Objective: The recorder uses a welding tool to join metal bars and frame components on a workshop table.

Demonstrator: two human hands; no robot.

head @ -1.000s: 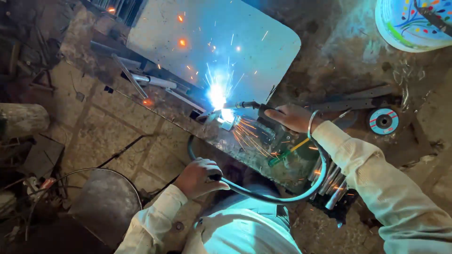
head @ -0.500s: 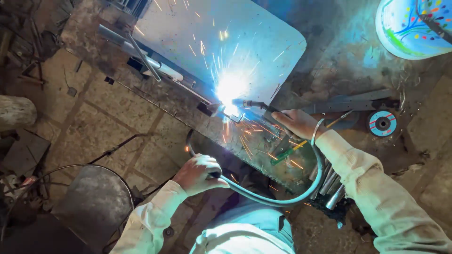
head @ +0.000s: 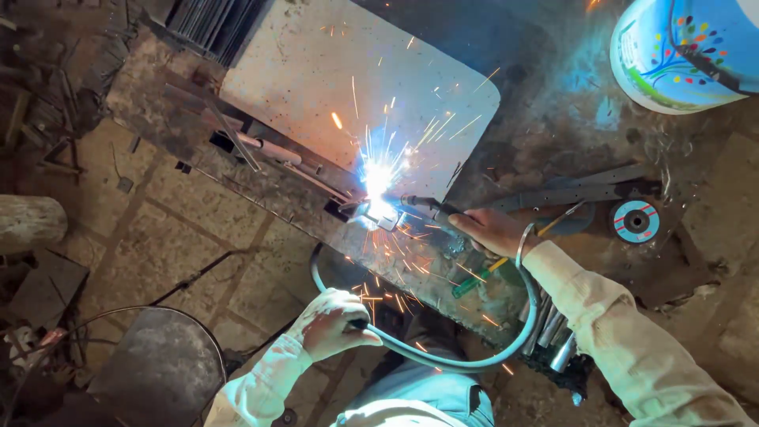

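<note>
While the arc (head: 378, 183) burns at twelve o'clock from the right hand (head: 492, 231), closed around the welding torch (head: 427, 207), the left hand (head: 336, 323) grips the grey hose (head: 443, 362) at six o'clock, so the seam on the metal frame (head: 273, 150) seems mid-weld, unfinished.

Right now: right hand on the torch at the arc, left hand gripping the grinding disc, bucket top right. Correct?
One thing is off. The left hand grips the hose, not the grinding disc, which lies untouched beyond the right hand. The head view shows it. Torch and bucket are as you say.
</note>
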